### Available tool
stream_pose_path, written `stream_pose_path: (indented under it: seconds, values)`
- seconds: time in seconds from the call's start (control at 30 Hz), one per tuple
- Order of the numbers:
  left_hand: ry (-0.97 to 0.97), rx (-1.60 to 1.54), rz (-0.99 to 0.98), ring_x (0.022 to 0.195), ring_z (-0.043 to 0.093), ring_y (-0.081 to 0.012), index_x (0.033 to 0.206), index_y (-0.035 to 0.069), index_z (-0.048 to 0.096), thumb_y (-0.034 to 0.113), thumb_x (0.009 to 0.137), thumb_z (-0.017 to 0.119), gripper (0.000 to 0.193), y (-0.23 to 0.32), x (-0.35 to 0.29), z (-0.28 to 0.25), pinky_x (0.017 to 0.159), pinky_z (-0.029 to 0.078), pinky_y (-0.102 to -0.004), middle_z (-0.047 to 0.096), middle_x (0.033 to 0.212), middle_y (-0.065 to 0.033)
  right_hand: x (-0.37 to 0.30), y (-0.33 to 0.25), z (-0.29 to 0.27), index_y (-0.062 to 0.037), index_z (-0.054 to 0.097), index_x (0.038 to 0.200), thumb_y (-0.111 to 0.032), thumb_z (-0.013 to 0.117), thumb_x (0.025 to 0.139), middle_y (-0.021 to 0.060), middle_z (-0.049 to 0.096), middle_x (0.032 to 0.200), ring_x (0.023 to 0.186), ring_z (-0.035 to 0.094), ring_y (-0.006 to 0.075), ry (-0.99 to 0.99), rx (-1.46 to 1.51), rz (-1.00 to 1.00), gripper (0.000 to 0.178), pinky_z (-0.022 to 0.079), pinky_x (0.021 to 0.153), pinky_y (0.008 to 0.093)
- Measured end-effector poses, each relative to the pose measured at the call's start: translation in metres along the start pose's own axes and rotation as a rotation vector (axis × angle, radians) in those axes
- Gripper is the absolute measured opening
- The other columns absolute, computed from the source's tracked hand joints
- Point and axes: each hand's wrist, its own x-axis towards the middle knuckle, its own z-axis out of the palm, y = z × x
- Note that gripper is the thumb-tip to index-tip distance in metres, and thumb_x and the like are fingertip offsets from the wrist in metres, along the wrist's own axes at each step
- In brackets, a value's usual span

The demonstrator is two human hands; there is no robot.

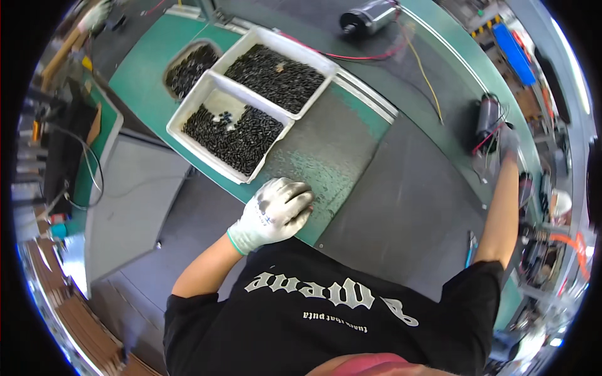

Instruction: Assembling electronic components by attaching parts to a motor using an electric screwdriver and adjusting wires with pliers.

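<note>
My left hand [277, 210], in a white glove with a pale green cuff, rests at the near edge of the green bench. Its fingers are curled closed, and whatever they may hold is hidden beneath them. Just beyond it stands a white tray [180, 126] of small black parts, with a few bluish pieces among them. My right hand [509, 143] reaches far out to the right, smeared by motion, beside a dark cylindrical motor [488, 116] with thin wires. Whether it touches the motor cannot be made out.
A second white tray [331, 65] and a smaller bin [168, 78] also hold black parts. Another motor [370, 19] lies at the back, trailing red and yellow wires [426, 76]. A metal rail [367, 95] crosses the bench. At far left a person's gloved hand [95, 15] shows.
</note>
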Motion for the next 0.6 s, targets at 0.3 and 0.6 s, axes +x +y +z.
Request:
stream_pose_path:
  seconds: [0.3,0.6]
  values:
    - [0.052,0.165,-0.093,0.072,0.062,-0.0288,0.086,0.002,0.065,0.003,0.059,0.069,0.027,0.007,0.001,0.003,0.065,0.051,-0.0379,0.065,0.089,-0.0124,-0.161,-0.38,0.165,-0.0024,0.065,0.113,-0.025,0.068,0.083,0.0099,0.068,0.099,0.087,0.063,0.0236,-0.585,0.856,-0.569,0.038,0.05,0.081,0.0334]
    - [0.086,0.24,-0.12,0.071,0.062,-0.0289,0.086,0.002,0.065,0.008,0.066,0.068,0.021,0.007,-0.004,0.007,0.065,0.051,-0.0375,0.066,0.087,-0.012,-0.141,-0.42,0.23,-0.0114,0.068,0.111,-0.041,0.049,0.088,0.0185,0.067,0.105,0.102,0.062,0.0352,-0.366,0.348,-0.51,0.042,0.047,0.092,0.0388]
